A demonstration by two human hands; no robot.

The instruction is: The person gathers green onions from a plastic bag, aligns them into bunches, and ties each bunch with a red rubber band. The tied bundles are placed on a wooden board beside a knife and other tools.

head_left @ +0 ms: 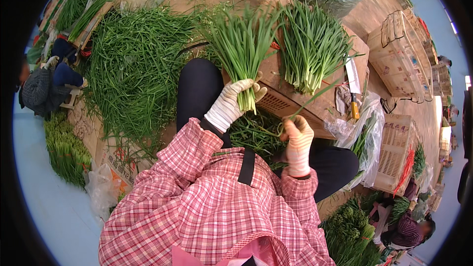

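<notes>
My left hand (232, 99), in a white knit glove, is closed around the lower stalks of a bunch of Chinese chives (241, 48), leaves pointing away from me. In my right hand (296, 136), also gloved, a single long green chive leaf (317, 95) is pinched between thumb and fingers. Beyond the hands, a second chive bunch (312, 46) lies on a board-topped crate (271, 72), its pale cut ends towards me. A knife (353, 77) with a yellow handle rests at the right edge of that board, beside a crumpled rag (343, 99).
A large heap of loose chives (136, 70) covers the floor at left. Plastic crates (397, 57) stand at right, near a clear plastic bag (369, 136). Tied bundles (68, 149) lie at lower left. Other people work at the far left (46, 85) and lower right (410, 231).
</notes>
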